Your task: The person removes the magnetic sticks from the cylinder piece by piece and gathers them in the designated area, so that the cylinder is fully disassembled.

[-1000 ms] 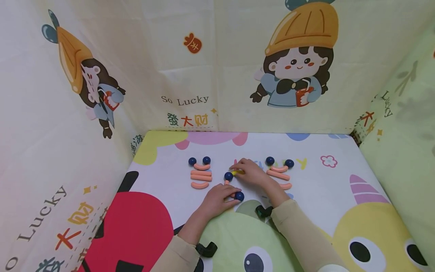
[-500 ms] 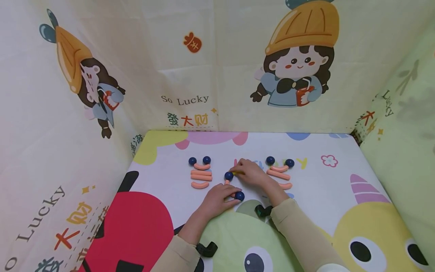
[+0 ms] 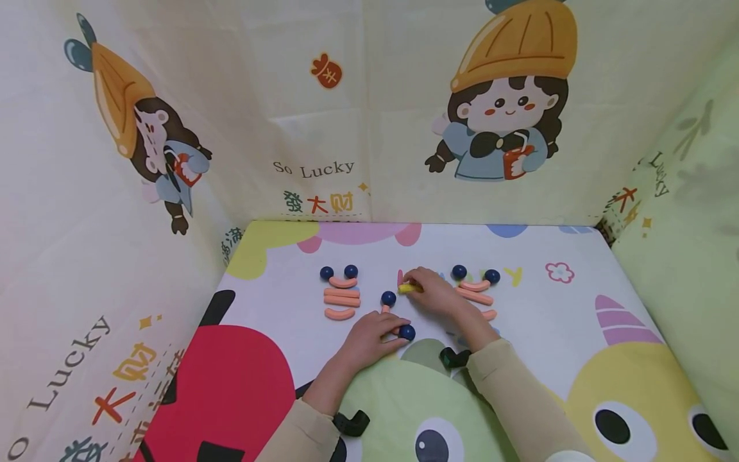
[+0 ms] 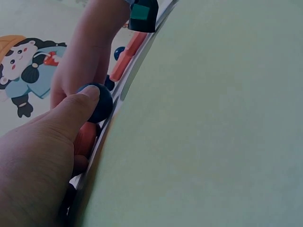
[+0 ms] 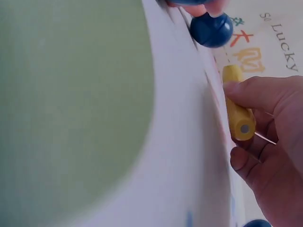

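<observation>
My left hand [image 3: 369, 339] holds a dark blue ball [image 3: 407, 332] near the middle of the table; in the left wrist view the thumb presses on this ball [image 4: 101, 108]. A salmon-pink rod under those fingers is mostly hidden. Just behind, another dark blue ball [image 3: 389, 299] sits at the end of a short pink rod [image 3: 385, 309]. My right hand [image 3: 434, 294] pinches a yellow rod [image 3: 407, 289], apart from that ball. In the right wrist view, thumb and fingers grip the yellow rod [image 5: 240, 111], whose near end shows a round grey spot.
To the left lie straight pink rods [image 3: 342, 298], curved pink rods [image 3: 339, 314] and two blue balls [image 3: 351, 272]. A similar group with blue balls [image 3: 492, 277] and pink rods [image 3: 475, 296] lies right, partly behind the right arm. Printed cloth walls [image 3: 398, 128] enclose the table.
My right hand has drawn the yellow rod away from the rear blue ball, toward the right and slightly back. The left hand has stayed in place on its ball.
</observation>
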`<state>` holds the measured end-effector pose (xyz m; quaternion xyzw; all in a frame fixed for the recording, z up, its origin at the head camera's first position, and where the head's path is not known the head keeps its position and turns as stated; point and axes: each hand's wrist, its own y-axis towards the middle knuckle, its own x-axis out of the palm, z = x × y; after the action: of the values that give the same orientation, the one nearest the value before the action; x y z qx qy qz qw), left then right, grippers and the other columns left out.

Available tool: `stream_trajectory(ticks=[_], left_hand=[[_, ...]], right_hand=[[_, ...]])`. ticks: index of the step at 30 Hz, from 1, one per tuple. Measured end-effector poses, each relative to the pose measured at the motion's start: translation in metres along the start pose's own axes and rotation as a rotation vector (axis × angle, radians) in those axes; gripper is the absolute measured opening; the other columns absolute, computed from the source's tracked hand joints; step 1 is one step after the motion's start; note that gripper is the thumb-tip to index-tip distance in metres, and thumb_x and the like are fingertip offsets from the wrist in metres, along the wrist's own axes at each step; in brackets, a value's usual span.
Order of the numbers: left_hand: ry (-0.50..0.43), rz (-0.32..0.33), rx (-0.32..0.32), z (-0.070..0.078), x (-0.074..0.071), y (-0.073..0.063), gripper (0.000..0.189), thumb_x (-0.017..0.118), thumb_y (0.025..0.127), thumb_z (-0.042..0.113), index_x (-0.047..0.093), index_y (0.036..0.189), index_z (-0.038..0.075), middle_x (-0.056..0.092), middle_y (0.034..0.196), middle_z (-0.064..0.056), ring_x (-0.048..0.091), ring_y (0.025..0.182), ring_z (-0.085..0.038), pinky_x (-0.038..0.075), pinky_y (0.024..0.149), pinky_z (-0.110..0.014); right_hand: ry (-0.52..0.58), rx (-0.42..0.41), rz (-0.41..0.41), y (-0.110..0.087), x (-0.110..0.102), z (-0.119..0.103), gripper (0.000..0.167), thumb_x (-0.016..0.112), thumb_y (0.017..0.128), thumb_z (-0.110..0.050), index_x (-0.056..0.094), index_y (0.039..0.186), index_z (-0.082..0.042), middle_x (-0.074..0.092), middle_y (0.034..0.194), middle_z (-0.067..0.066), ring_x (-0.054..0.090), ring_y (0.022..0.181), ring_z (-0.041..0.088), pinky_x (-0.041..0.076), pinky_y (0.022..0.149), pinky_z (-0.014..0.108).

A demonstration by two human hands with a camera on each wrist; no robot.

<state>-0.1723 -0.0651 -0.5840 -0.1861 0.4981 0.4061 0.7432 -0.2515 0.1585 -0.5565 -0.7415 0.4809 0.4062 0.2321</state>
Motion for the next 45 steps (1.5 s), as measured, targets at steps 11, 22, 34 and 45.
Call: stream_trajectory(ticks=[11,22,34,45], left_hand=[[-0.027,-0.005,-0.016,0.002,-0.003,-0.002,0.043,0.061,0.094,0.052,0.059,0.135,0.039,0.066,0.125,0.015,0.058,0.107,-0.009,0.048,0.092,-0.029],[-0.017,0.031,0.019,0.000,0.000,-0.002,0.042,0.063,0.093,0.051,0.061,0.133,0.037,0.067,0.115,0.017,0.057,0.097,-0.006,0.047,0.085,-0.026],[-0.030,0.034,0.027,-0.002,0.002,-0.003,0.042,0.063,0.093,0.051,0.061,0.133,0.037,0.067,0.120,0.015,0.058,0.101,-0.008,0.048,0.087,-0.027],[-0.026,0.024,0.010,0.001,-0.001,-0.004,0.041,0.063,0.093,0.050,0.061,0.133,0.038,0.066,0.124,0.014,0.058,0.105,-0.009,0.048,0.091,-0.029]], right_hand=[[0.026,0.117,0.075,-0.031,-0.036,0.009,0.020,0.067,0.095,-0.028,0.066,0.115,-0.024,0.060,0.110,-0.003,0.058,0.098,0.019,0.051,0.092,0.041],[0.003,0.220,0.147,-0.082,-0.079,0.046,0.028,0.066,0.096,-0.022,0.064,0.122,-0.011,0.057,0.112,0.007,0.055,0.096,0.025,0.049,0.088,0.044],[-0.049,0.295,0.259,-0.125,-0.092,0.088,0.030,0.069,0.093,-0.019,0.063,0.117,-0.003,0.060,0.109,0.016,0.054,0.091,0.028,0.046,0.076,0.040],[-0.032,0.395,0.242,-0.140,-0.085,0.116,0.029,0.068,0.093,-0.020,0.062,0.116,-0.002,0.059,0.103,0.017,0.052,0.089,0.029,0.044,0.077,0.040]])
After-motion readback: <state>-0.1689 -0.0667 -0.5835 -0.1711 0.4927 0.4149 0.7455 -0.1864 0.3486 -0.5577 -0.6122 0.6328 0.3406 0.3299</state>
